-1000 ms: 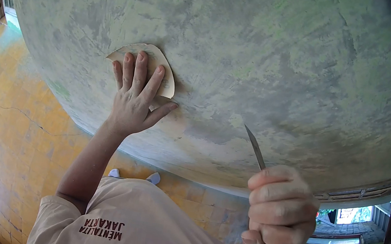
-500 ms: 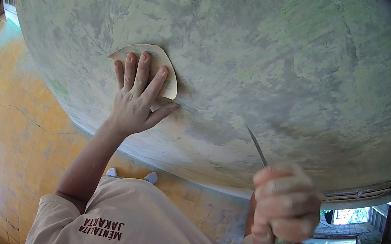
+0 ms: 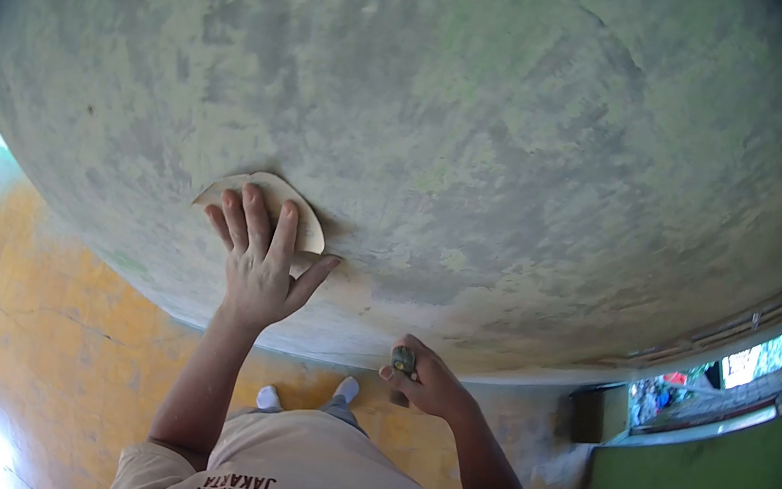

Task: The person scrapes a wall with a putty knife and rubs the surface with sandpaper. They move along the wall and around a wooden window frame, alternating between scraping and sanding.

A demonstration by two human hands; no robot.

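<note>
- Lowered since the earlier frame, the right grip (image 3: 433, 387) now hangs between the wall (image 3: 524, 163) and the shirt (image 3: 327, 473).
- It is closed around the handle of a knife (image 3: 403, 359), butt end towards the viewer; the blade cannot be made out clearly.
- Left grip (image 3: 261, 283): open, fingers spread over a pale paper sheet (image 3: 311, 232) lying against the patchy grey-green wall.
- Socked feet (image 3: 346, 390) rest on the yellow floor (image 3: 81, 289).
</note>
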